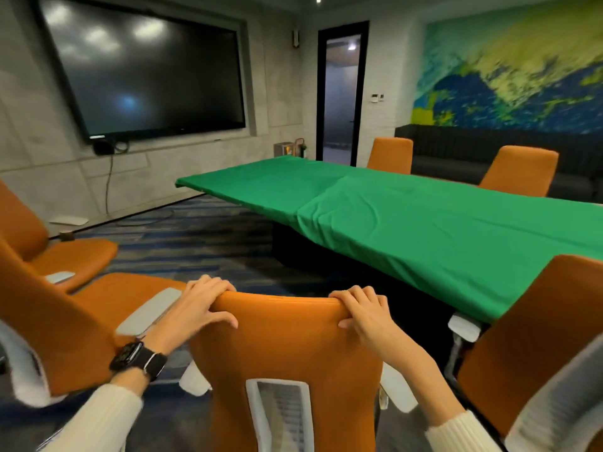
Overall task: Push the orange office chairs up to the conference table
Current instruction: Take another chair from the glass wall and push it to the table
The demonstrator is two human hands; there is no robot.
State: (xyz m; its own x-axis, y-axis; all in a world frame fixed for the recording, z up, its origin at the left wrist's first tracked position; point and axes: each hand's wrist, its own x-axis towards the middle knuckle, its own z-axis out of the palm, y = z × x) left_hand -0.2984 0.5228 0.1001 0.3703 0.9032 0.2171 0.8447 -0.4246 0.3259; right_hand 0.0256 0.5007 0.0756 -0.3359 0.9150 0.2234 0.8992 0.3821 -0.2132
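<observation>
An orange office chair (pixel 287 350) stands right in front of me, its backrest facing me. My left hand (pixel 199 308) grips the top left corner of that backrest; my right hand (pixel 362 313) grips the top right corner. Beyond the chair lies the long conference table (pixel 408 223) under a green cloth, its near edge a short way from the chair. Two more orange chairs (pixel 62 321) stand apart from the table at my left, the farther one (pixel 65 252) behind the nearer. Another orange chair (pixel 535 337) sits at the table on my right.
Two orange chairs (pixel 390 154) (pixel 518 171) stand at the table's far side, before a dark sofa (pixel 463 151). A large dark screen (pixel 143 73) hangs on the left wall, a cable trailing to the carpet. An open doorway (pixel 341 96) lies straight ahead.
</observation>
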